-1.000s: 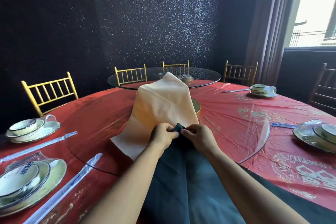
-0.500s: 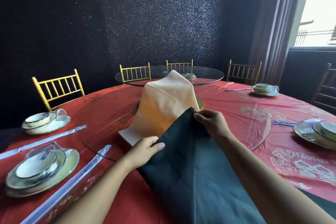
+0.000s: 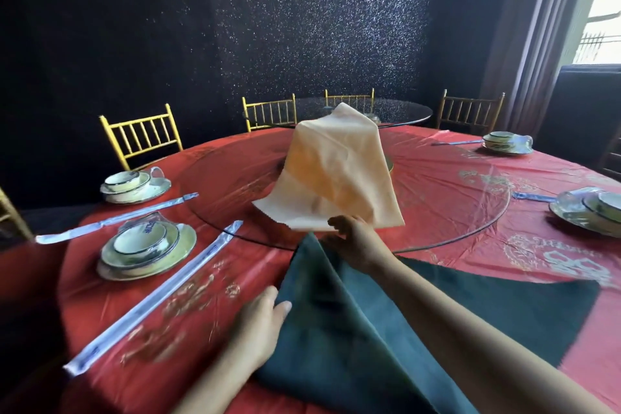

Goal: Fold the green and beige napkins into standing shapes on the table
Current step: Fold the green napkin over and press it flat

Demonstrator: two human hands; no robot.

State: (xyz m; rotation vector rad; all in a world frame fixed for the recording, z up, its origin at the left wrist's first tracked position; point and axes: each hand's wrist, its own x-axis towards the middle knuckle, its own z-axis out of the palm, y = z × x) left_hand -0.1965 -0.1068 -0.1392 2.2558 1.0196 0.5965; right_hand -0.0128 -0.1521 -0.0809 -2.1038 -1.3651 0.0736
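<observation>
A dark green napkin (image 3: 339, 339) lies spread on the red table at the near edge, one fold raised to a point near the glass turntable. My right hand (image 3: 356, 239) rests on that raised tip, fingers bent over the cloth. My left hand (image 3: 258, 319) lies flat, fingers straight, against the napkin's left edge. The beige napkin (image 3: 336, 175) is draped in a tall peak over something at the turntable's centre, its lower corner hanging just beyond my right hand.
A glass turntable (image 3: 470, 208) covers the middle of the red tablecloth (image 3: 453, 151). Place settings of bowls on plates (image 3: 144, 245) and wrapped chopsticks (image 3: 158, 296) lie at left; more settings (image 3: 591, 208) at right. Gold chairs (image 3: 141, 134) ring the table.
My left hand slid back toward me along the green napkin's left edge. My right hand brought the green tip down and nearer. The view tilted down and left.
</observation>
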